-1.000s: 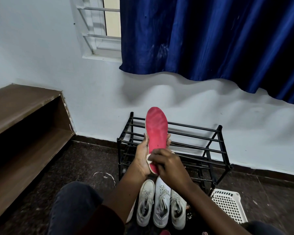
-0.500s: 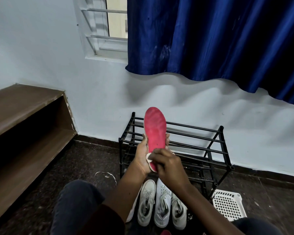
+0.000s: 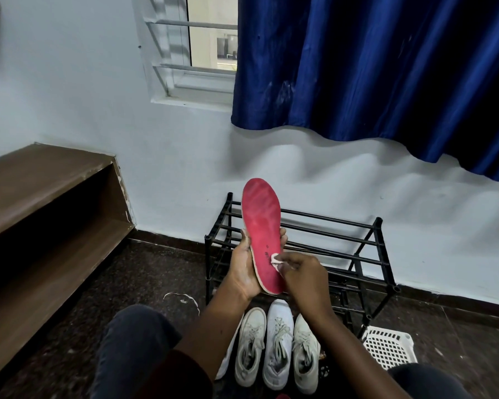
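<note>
Red insole (image 3: pixel 261 226): flat, elongated, rounded toe end pointing up. Its matte red top face shows pale scuffed patches, and a thin light edge runs along the side. It is held upright in the air in front of the shoe rack (image 3: pixel 357 246).

Left hand (image 3: pixel 244 272): cups the heel half from behind, fingers and thumb curled round both edges.

Right hand (image 3: pixel 303 279): fingertips bunched, pinching a small crumpled white cloth (image 3: pixel 275 259) and pressing it against the lower red face.

Shoe rack: black, thin round metal bars in tiers with square posts, standing against the wall.

Three white lace-up sneakers (image 3: pixel 278 341) stand side by side on the floor (image 3: pixel 127 269) just in front of the rack, toes toward it, uppers slightly greyed. A white plastic basket (image 3: pixel 389 348) with a square grid of holes sits to their right.

Floor: dark speckled stone with a dark skirting strip.

Wall (image 3: pixel 69 96): smooth, pale bluish white.

Left: brown wooden shelf (image 3: pixel 41 197), laminate chipped at the edge.

Above: barred window (image 3: pixel 208 38), partly covered by a glossy deep-blue curtain (image 3: pixel 372 67) in folds.
</note>
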`<control>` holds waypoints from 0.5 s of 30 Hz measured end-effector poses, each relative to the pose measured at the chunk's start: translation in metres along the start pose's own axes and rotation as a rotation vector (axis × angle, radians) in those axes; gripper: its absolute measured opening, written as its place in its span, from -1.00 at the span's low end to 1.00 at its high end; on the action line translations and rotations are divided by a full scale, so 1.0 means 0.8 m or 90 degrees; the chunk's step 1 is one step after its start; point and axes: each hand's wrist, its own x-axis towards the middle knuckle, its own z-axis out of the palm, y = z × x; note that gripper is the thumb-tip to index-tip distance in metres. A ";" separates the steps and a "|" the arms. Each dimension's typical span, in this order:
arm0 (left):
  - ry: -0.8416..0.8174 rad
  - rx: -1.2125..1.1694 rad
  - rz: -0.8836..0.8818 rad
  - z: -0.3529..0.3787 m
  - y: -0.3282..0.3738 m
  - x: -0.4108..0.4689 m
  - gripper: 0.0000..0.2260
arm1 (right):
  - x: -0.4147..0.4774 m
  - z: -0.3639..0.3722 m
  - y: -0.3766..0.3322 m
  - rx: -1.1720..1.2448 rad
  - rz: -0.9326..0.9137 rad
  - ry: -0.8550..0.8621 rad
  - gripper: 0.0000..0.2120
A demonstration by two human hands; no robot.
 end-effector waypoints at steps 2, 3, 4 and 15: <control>-0.001 -0.007 -0.002 0.000 -0.004 -0.005 -0.38 | 0.002 -0.004 0.005 0.100 0.122 -0.044 -0.86; -0.005 -0.007 -0.007 -0.001 -0.007 -0.008 -0.42 | 0.004 -0.007 0.005 0.169 0.188 -0.067 -0.84; -0.011 -0.002 -0.011 -0.003 -0.010 -0.011 -0.46 | 0.007 -0.011 0.005 0.235 0.246 -0.089 -0.82; -0.046 -0.009 -0.017 -0.007 0.006 -0.011 -0.41 | -0.023 -0.012 0.006 0.338 0.301 -0.268 -0.79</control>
